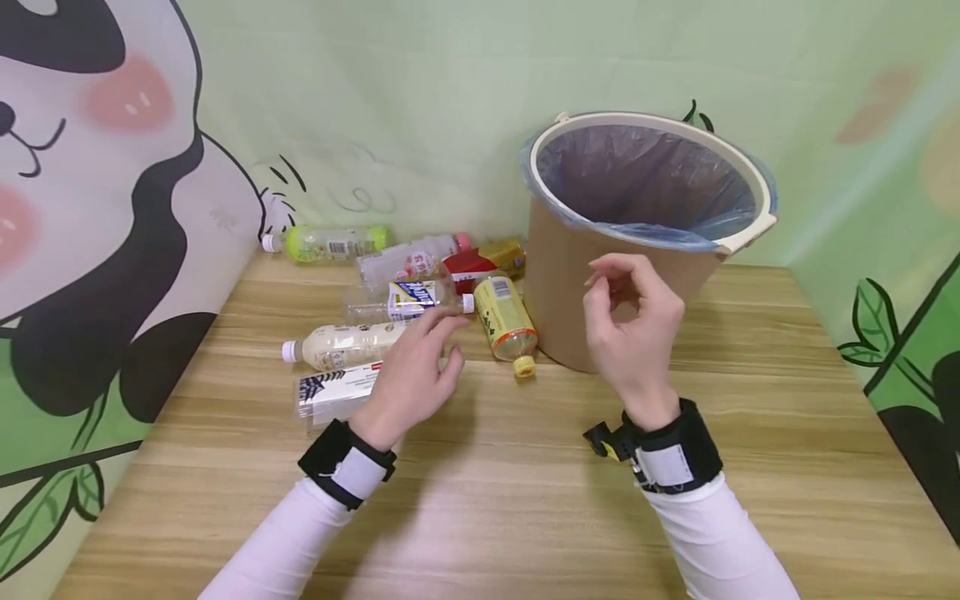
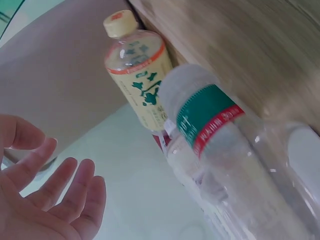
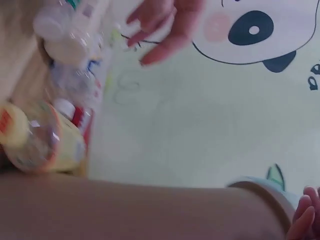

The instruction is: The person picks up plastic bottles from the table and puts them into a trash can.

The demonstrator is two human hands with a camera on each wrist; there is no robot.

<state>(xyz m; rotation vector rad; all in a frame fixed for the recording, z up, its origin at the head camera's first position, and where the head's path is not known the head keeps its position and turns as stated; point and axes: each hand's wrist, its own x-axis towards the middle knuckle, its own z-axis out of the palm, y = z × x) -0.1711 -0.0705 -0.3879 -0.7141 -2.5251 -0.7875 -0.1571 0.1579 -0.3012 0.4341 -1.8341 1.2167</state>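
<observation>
My left hand (image 1: 416, 379) hovers over the bottles with relaxed fingers and nothing in them. Partly behind it lie a cream-labelled bottle (image 1: 330, 346) and a clear bottle with a white label (image 1: 326, 393). In the left wrist view, a clear bottle with a green and red band (image 2: 215, 117) is close by, apart from the fingers. The yellow-capped drink bottle (image 1: 502, 317) leans beside the bin, between both hands. My right hand (image 1: 637, 333) is raised before the bin, empty, fingers loosely bent and the thumb near the index finger.
A tall brown bin (image 1: 558, 292) with a pale rim and a blue bag liner (image 1: 652, 175) stands at the back right. Against the wall lie a green-labelled bottle (image 1: 337, 243), a pink-capped bottle (image 1: 408, 260), a blue-and-yellow-labelled bottle (image 1: 412, 298) and a red wrapper-like piece (image 1: 467, 267).
</observation>
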